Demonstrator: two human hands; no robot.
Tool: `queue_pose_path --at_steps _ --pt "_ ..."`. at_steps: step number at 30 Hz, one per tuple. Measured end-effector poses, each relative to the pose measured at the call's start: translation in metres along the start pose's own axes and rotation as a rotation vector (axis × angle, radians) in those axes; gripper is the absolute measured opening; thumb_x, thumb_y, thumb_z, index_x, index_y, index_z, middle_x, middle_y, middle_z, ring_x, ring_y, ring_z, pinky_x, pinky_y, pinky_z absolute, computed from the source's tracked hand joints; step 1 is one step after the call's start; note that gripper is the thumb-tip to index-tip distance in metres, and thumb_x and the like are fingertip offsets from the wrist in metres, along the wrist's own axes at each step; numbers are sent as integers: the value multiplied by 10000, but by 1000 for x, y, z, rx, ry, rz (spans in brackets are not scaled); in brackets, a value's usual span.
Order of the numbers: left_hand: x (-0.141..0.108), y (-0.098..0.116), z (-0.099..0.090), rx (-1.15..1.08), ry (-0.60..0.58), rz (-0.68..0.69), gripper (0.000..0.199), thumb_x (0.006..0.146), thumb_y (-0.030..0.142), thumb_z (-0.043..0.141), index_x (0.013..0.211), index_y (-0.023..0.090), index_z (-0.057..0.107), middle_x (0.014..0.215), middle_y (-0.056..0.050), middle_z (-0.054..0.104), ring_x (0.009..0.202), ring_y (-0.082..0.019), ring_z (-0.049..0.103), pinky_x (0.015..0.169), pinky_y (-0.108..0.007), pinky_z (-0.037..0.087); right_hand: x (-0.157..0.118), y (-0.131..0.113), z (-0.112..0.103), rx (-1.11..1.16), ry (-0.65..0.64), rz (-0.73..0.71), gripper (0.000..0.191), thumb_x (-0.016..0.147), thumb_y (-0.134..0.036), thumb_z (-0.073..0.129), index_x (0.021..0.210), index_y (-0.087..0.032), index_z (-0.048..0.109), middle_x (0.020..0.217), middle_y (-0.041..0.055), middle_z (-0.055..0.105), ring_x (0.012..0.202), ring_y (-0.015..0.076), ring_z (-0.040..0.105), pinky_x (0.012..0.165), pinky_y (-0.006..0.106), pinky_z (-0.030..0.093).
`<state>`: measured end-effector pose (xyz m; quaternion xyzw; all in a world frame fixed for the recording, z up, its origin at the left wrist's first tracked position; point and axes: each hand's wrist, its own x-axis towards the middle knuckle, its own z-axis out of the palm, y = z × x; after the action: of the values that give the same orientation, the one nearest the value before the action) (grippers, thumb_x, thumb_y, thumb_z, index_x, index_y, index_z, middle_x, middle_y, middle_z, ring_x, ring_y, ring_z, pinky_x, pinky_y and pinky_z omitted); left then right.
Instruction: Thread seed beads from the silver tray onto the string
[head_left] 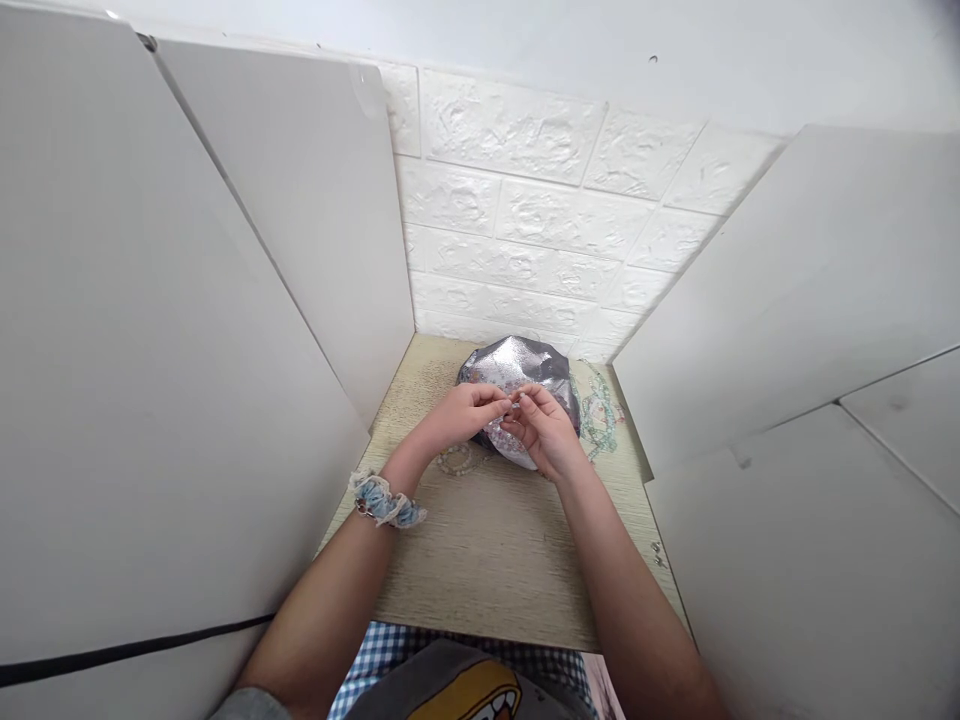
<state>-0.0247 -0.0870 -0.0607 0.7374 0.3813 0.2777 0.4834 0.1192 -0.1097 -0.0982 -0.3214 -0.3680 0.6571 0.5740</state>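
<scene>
A shiny silver pouch [517,358] with small beads on it lies at the back of the wooden table [487,560]. My left hand [466,412] and my right hand [544,428] meet above the pouch, fingertips pinched close together. Between them is something tiny and pale, too small to make out. A blue and white scrunchie [386,500] circles my left wrist. To the right of the pouch lie strands of green beads [600,410]. A loop of pale beads [456,460] rests on the table, just below my left hand.
White panels stand close on the left [300,200] and on the right [780,280]. A white brick-patterned wall [525,220] rises behind the table. Small metal bits [658,555] lie by the table's right edge.
</scene>
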Motion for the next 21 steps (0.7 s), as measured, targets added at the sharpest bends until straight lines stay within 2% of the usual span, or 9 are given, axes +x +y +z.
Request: queue_pose_path --at_steps 21 --pt "0 0 1 -19 54 2 301 733 391 436 641 128 547 615 -3 484 572 -85 397 499 -212 290 -1 0 1 -22 18 6 177 669 -297 615 777 -219 500 732 -49 543 618 52 532 623 192 497"
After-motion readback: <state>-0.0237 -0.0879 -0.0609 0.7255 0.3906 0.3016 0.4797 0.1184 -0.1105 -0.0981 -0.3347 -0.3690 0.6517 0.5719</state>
